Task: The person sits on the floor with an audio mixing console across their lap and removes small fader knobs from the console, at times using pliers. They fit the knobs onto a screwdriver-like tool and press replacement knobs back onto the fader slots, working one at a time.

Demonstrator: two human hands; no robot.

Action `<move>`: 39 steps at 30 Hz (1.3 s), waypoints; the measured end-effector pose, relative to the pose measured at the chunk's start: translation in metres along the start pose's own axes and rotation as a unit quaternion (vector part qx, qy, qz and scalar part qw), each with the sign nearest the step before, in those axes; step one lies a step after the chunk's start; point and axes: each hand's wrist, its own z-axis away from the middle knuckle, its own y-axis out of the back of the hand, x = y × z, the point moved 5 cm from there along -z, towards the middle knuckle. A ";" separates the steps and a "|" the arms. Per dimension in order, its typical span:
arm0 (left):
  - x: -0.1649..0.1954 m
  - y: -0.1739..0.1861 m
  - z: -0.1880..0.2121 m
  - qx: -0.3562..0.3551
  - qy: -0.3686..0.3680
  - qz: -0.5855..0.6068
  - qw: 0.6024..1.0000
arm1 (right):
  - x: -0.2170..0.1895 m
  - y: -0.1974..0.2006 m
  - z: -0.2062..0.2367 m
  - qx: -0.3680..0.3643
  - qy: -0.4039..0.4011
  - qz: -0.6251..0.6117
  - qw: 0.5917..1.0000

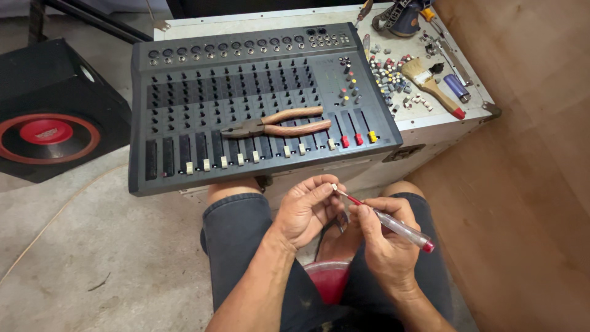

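Left hand (307, 211) pinching a small pale fader cap (335, 187) above the lap, right hand (384, 237) gripping a clear-handled tester screwdriver (393, 225), tip touching the cap, pliers (279, 125) lying on the grey audio mixer (184, 74) beyond, paintbrush (430, 86) lying far right among loose knobs (390, 77).

Pliers (279, 122) block mixer (184, 92) (faders), floor (92, 246) open
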 end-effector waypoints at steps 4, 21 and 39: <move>0.000 0.000 0.001 -0.006 0.001 -0.004 1.000 | 0.001 -0.001 0.000 -0.003 0.000 -0.020 1.000; -0.005 0.011 -0.006 0.034 0.002 -0.073 0.997 | -0.024 -0.009 -0.002 -0.027 0.073 0.114 0.990; -0.004 0.019 -0.006 0.041 0.019 -0.099 0.994 | -0.015 -0.005 -0.005 -0.044 0.063 0.114 0.991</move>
